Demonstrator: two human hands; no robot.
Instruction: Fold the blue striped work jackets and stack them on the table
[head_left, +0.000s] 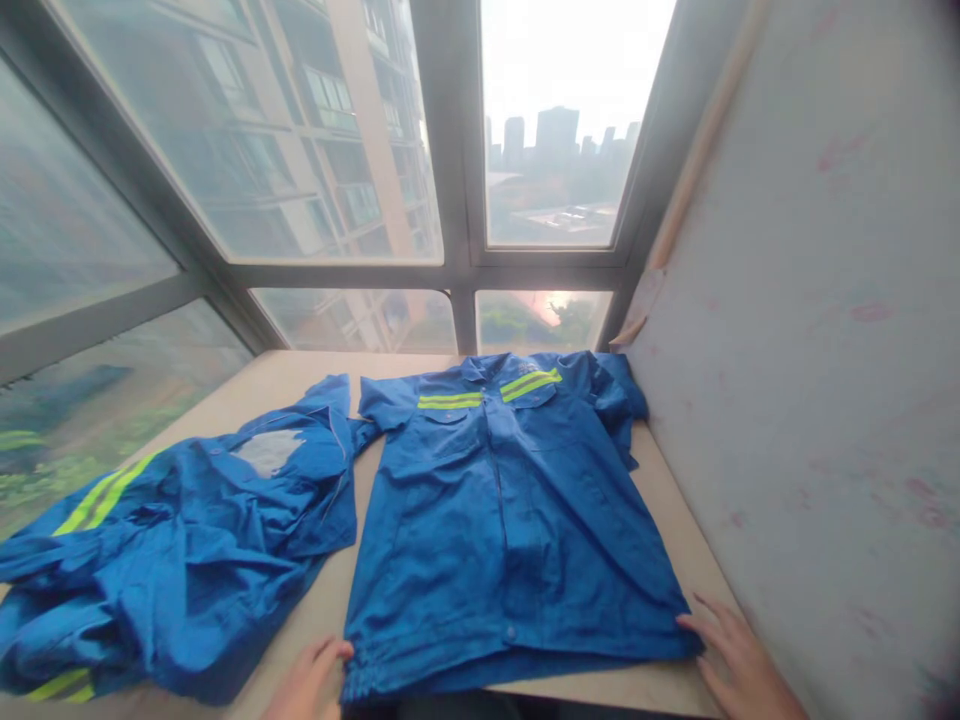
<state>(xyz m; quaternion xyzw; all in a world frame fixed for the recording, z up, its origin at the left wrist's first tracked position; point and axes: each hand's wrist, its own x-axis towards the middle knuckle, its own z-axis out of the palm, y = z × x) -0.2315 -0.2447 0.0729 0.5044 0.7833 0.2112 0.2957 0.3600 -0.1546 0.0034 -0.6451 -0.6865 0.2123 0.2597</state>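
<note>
A blue short-sleeved work jacket [450,520] lies spread out face up, its collar toward the window and its hem toward me. Yellow-green reflective stripes cross its chest above two flap pockets. My left hand [311,682] is at the hem's left corner, thumb and fingers closed on the gathered edge. At the right corner of the hem, my right hand [739,660] has the fabric between its fingertips and thumb. The jacket's front is closed, with a snap visible at the waistband.
To the left lies a crumpled blue garment [202,560] with reflective stripes and a pale patch. Both garments rest on a light tabletop [660,500]. Framed windows [457,270] rise behind and on the left; a pale wall [825,400] borders the right.
</note>
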